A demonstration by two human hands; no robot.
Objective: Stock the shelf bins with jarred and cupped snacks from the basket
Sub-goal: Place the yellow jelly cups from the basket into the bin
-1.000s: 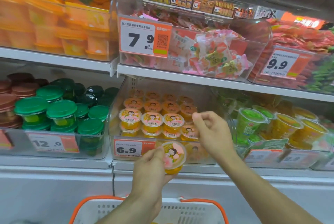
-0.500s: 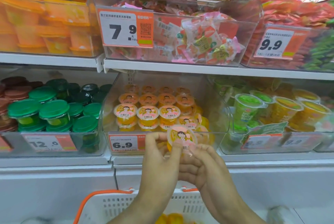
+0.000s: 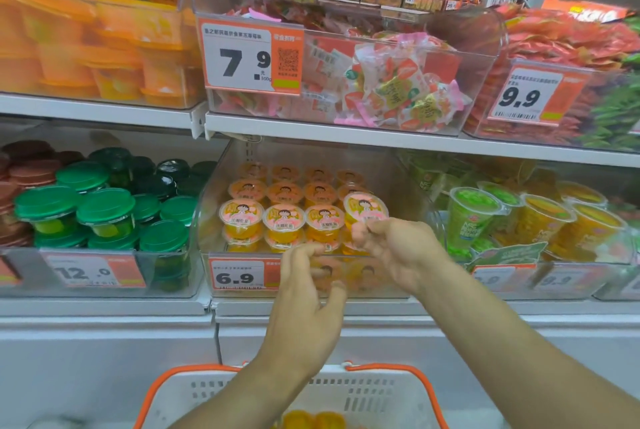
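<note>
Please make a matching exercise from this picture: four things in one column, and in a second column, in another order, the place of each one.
1. green-lid jars
2. cup in right hand
3. basket
4. wrapped sweets

A. upper shelf, bin tagged 7.9
B. bottom of the picture, under the arms
C. lower shelf, bin tagged 12.0
D. over the bin tagged 6.9

Pairs: 1-C, 2-D, 3-B, 4-A

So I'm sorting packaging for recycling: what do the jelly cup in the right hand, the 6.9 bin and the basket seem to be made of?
Jelly cup: apparently thin clear plastic, since the orange filling shows through, under a glossy printed film lid.
Bin: clear rigid plastic, likely acrylic; its walls are see-through with glare.
Basket: matte white moulded plastic with slots; orange handles, material unclear.
</note>
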